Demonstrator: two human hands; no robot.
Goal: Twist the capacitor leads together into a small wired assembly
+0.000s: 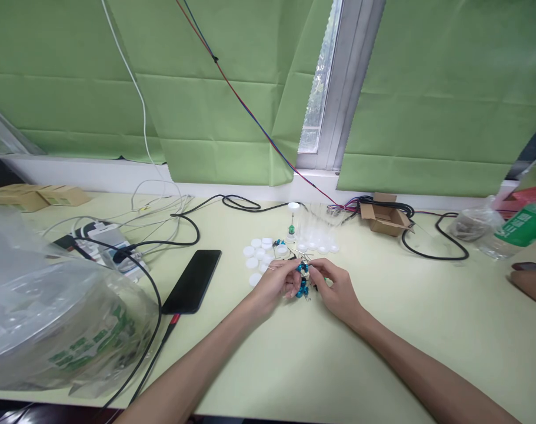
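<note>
Over the middle of the table, my left hand (pixel 276 282) has its fingers closed around a small blue metallic part (pixel 303 267) with thin wire-like ends. My right hand (pixel 336 287) meets it from the other side, thumb and forefinger pinched at the part's right edge; what exactly lies between them is too small to make out. More blue metallic pieces (pixel 302 290) show just below, between the hands. Just beyond the fingers lie thin dark and silvery bits, partly hidden. White round caps (pixel 250 251) are spread to the left of these.
A clear tube (pixel 291 227) with a green piece inside stands upright; more clear tubes (pixel 321 231) are behind. A black phone (pixel 192 281), a large plastic bag (pixel 73 318) and cables are left. A small cardboard box (pixel 385 218), a bottle (pixel 517 229) and another person's hand (pixel 532 285) are right.
</note>
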